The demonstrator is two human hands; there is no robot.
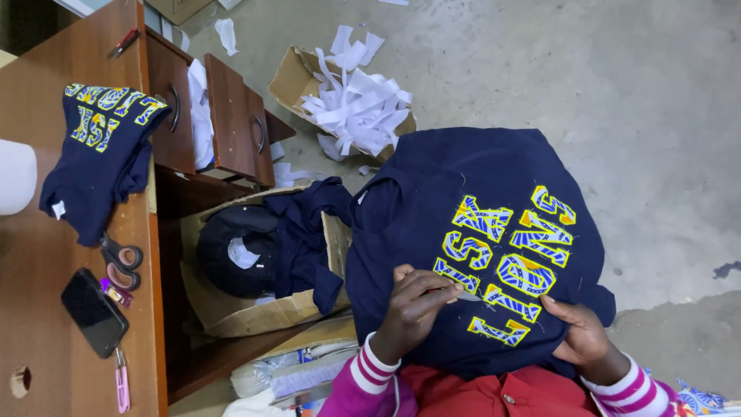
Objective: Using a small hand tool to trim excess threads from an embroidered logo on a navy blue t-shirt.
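Head view: A navy garment with yellow-and-blue embroidered letters lies spread over the person's lap, above a red garment. The left hand rests on the navy fabric beside the lettering; its fingers are pressed together, pinching a small thin tool whose tip touches the embroidery. The right hand grips the lower edge of the garment, with its fingers curled around the cloth and the thumb lying on top near the lowest letter.

On the wooden worktop at the left lie a second folded navy garment with the same lettering, scissors, a black phone and a pink thread snip. Two drawers stand open. A cardboard box beneath the worktop holds dark cloth. A second box on the concrete floor holds white paper scraps.
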